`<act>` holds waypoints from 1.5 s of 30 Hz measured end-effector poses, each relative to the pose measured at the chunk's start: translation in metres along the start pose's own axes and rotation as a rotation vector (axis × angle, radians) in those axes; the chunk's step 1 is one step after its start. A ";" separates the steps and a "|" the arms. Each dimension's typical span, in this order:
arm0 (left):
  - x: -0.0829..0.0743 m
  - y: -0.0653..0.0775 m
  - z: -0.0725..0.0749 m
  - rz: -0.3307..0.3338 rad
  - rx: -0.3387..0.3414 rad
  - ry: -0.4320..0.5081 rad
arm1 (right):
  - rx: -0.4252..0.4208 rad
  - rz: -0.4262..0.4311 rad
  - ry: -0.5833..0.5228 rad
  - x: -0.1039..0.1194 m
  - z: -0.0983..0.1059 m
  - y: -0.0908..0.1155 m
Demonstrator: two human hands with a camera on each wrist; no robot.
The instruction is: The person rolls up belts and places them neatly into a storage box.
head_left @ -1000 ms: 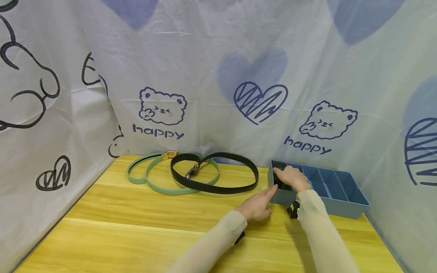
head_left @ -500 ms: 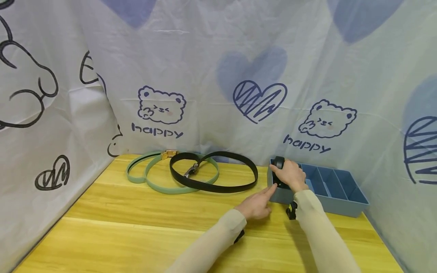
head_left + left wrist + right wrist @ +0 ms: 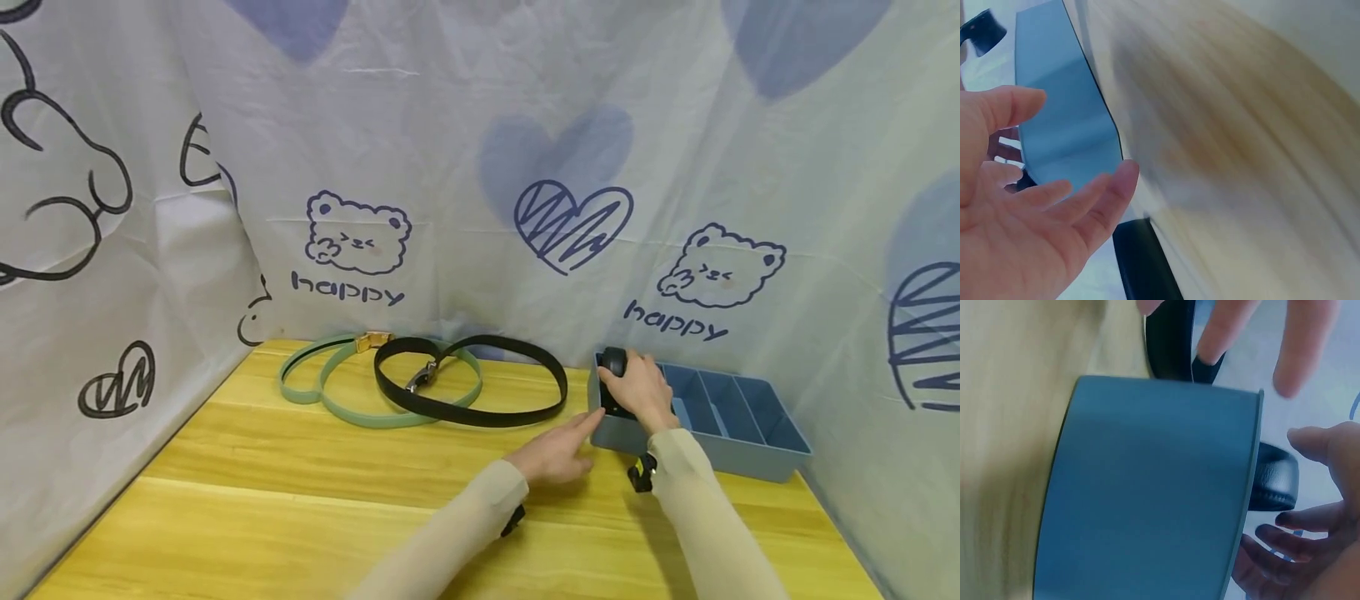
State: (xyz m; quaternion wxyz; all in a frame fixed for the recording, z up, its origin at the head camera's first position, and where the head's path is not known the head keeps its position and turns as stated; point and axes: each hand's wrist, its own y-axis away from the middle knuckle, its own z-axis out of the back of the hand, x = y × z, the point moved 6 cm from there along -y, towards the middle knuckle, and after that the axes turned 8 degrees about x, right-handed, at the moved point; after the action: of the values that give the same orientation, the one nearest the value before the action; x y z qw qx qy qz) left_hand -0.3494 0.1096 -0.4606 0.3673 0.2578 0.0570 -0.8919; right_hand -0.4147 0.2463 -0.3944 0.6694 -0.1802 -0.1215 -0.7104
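My right hand [image 3: 640,389] is over the leftmost compartment of a blue-grey divided box [image 3: 742,457]. Beside its thumb, a black leather piece, curved like a rolled belt [image 3: 614,361], stands up out of the compartment. Seen from the right wrist, its stitched edge [image 3: 1275,478] shows above the box rim, and the thumb and spread fingers are apart from it. The lower part is hidden in the box. My left hand [image 3: 553,454] is at the front left corner of the box, index finger pointing at the wall; in the left wrist view its fingers [image 3: 1100,206] are loosely extended.
Left of the box lie a looped black belt [image 3: 465,412] with a silver buckle and a green belt [image 3: 375,419] with a gold buckle, overlapping on the wooden table [image 3: 300,525]. A printed white curtain [image 3: 465,125] hangs behind.
The black leather piece has risen from low in the compartment to above the rim, beside my right hand. My left hand has drawn back slightly to the left.
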 end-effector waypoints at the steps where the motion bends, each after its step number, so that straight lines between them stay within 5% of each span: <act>1: 0.001 0.004 0.001 -0.001 0.005 0.005 | -0.019 0.005 -0.002 0.001 0.000 0.001; 7: 0.014 0.032 0.020 -0.026 -0.005 0.040 | -0.257 0.135 0.021 0.018 0.007 0.012; 11: 0.035 0.056 0.043 -0.008 -0.100 0.062 | -0.323 0.321 0.017 0.042 0.003 0.022; 16: 0.080 0.087 0.082 0.174 -0.372 0.041 | -0.147 0.539 -0.044 0.073 -0.026 0.036; 21: 0.127 0.119 0.119 0.375 -0.654 -0.030 | 0.070 0.652 -0.017 0.096 -0.066 0.048; 26: 0.176 0.148 0.137 0.597 -0.737 -0.059 | 0.129 0.676 0.024 0.108 -0.091 0.055; 30: 0.210 0.166 0.142 0.721 -0.717 0.123 | 0.141 0.692 -0.004 0.114 -0.100 0.060; 36: 0.232 0.170 0.136 0.691 -0.598 0.398 | 0.157 0.712 -0.052 0.116 -0.108 0.067; 40: 0.236 0.173 0.134 0.701 -0.659 0.526 | 0.147 0.737 -0.093 0.121 -0.105 0.068; 45: 0.233 0.175 0.141 0.616 -0.751 0.792 | 0.096 0.757 -0.157 0.122 -0.100 0.066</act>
State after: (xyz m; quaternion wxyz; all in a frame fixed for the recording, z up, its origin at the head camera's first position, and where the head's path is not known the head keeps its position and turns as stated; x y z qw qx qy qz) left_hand -0.4281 -0.2037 -0.4410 0.6239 0.4269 0.4213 -0.5009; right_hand -0.3629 0.0895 -0.4385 0.8805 -0.2342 -0.1304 -0.3909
